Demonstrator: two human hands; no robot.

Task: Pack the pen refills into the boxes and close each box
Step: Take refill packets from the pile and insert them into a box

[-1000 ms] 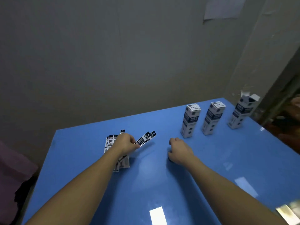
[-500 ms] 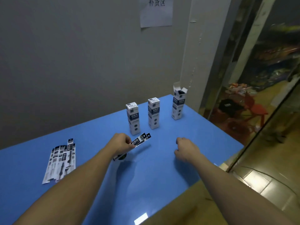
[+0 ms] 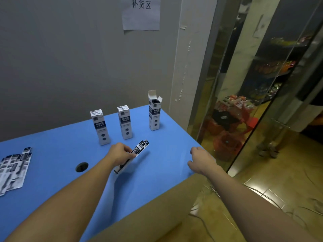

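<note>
My left hand (image 3: 120, 153) grips a small bundle of packaged pen refills (image 3: 138, 149) slanting up to the right over the blue table (image 3: 157, 172). Behind it stand three white and navy boxes: two closed ones (image 3: 100, 127) (image 3: 125, 122) and, further right, an open box (image 3: 154, 112) with its flaps raised. My right hand (image 3: 201, 160) hovers near the table's right edge with fingers loosely curled and nothing in it. A pile of several more refill packets (image 3: 14, 169) lies at the left edge.
A round cable hole (image 3: 81, 166) sits in the tabletop left of my left forearm. The table ends at the right, with tiled floor and a glass partition (image 3: 253, 102) beyond. A grey wall with a paper sign (image 3: 141, 13) stands behind the boxes.
The view swung right, away from the refill pile. My left hand carried the refills off the pile toward the boxes. My right hand moved out toward the table's right edge.
</note>
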